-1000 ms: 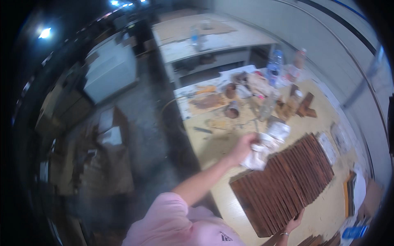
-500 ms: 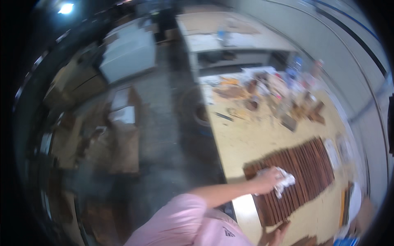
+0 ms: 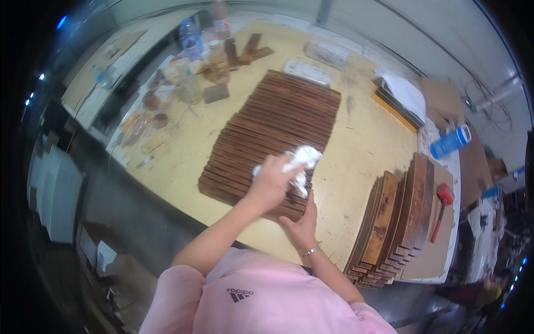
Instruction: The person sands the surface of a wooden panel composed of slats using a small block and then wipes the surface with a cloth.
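Dark brown wooden slats point(image 3: 272, 117) lie side by side in a long row on the pale yellow work table. My left hand point(image 3: 271, 181) is closed on a crumpled white cloth point(image 3: 303, 161) and presses it onto the slats near the close end of the row. At the row's near right corner, my right hand point(image 3: 303, 222) rests against the slats with thumb and fingers apart. A bracelet circles my right wrist.
Stacked wooden boards point(image 3: 389, 222) stand at the right, beside a red-headed mallet point(image 3: 443, 195) and a blue bottle point(image 3: 450, 142). Clear plastic bottles point(image 3: 191, 39), wood offcuts point(image 3: 256, 53) and small containers crowd the far left of the table point(image 3: 183, 161).
My view has swung to the right, bringing the stacked boards and mallet into sight. The cloth stays in my left hand on the slats; my right hand now shows clearly at their corner.
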`<state>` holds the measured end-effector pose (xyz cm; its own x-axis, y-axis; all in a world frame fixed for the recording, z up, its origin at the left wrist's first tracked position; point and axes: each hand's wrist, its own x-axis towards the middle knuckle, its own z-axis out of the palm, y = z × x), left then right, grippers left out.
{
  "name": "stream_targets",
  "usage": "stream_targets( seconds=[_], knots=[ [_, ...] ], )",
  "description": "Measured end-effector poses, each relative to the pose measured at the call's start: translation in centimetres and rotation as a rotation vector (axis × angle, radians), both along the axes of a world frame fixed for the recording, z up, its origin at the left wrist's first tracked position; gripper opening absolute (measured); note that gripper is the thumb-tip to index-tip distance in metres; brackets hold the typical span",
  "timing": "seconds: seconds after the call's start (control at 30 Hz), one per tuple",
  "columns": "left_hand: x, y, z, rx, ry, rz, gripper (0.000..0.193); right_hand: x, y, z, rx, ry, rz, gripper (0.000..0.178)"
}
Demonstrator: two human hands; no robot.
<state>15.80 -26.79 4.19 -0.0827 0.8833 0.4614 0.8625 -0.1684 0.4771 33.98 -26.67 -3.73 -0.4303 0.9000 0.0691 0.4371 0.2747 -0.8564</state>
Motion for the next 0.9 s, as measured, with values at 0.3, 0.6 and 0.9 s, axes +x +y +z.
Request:
stream_targets(
  seconds=[0.3, 0.6, 0.9],
  knots=[
    [-15.8, -7.9, -6.5, -0.12, 0.142, 0.101, 0.039, -0.2, 0.0, 0.8, 0.051, -0.068, 0.002, 0.12],
    [-7.2, 1.1, -2.0, -0.196, 0.078, -0.013, 0.042, -0.1, 0.2, -0.3, 0.072, -0.084, -0.06, 0.117],
    [-22.8, -7.6, -5.1, -0.225, -0.068, 0.167, 0.038, -0.5, 0.3, 0.4, -0.04, -0.07, -0.068, 0.12]
  ],
)
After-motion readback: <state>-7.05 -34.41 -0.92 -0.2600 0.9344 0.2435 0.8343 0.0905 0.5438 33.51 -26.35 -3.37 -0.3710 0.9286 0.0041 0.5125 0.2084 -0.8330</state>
